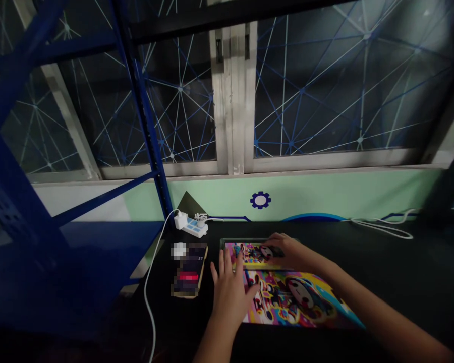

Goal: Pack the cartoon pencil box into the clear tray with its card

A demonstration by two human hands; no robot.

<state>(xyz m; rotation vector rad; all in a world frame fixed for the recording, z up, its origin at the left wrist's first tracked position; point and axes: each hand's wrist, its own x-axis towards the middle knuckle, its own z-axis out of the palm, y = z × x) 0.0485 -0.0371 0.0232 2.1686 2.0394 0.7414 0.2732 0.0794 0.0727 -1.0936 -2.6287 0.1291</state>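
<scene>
A framed, colourful cartoon picture (249,253) lies on the black table. In front of it, nearer to me, is a larger sheet (310,300) with a similar cartoon print. My left hand (230,290) rests with its fingers spread over the left end of the frame, and its thumb reaches over the sheet's left part. Across the right end of the frame lies my right hand (289,251), its fingers bent over the top edge; part of the frame is hidden under it.
Left of the frame lies a phone (191,269), partly pixelated. Behind it sits a white power strip (192,225) with a white cable (148,302) running towards me. Another cable (386,230) lies at the back right. Blue shelving (136,91) stands at left.
</scene>
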